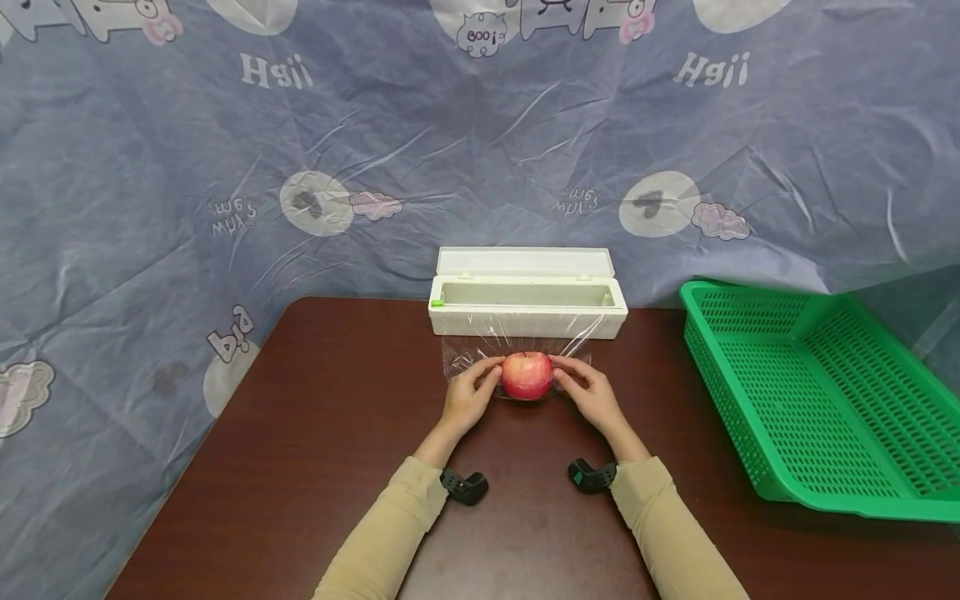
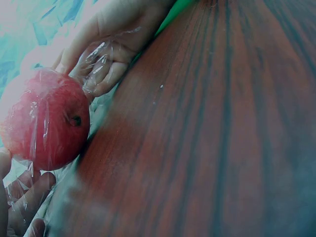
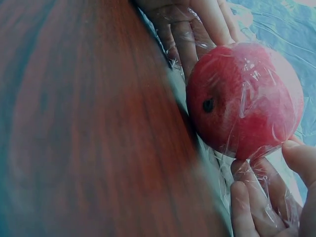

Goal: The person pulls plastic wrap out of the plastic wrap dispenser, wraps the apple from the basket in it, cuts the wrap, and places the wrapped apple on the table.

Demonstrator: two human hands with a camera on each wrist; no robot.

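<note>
A red apple [image 1: 527, 375] sits between both hands, in front of a white cling film dispenser [image 1: 528, 323] whose lid stands raised. Clear cling film [image 1: 459, 348] runs from the dispenser down to the apple. In both wrist views the film clings to the apple's skin in shiny wrinkles. My left hand [image 1: 468, 396] holds the apple's left side, with thumb and fingers at it. On the opposite side my right hand [image 1: 595, 397] holds it the same way. Film also lies over the curled fingers [image 3: 242, 207] in the right wrist view.
A green plastic basket [image 1: 817, 417] stands at the right of the dark wooden table [image 1: 300, 467]. Behind the table hangs a blue-grey patterned cloth [image 1: 480, 167]. A small green slider [image 1: 438, 303] sits at the dispenser's left end.
</note>
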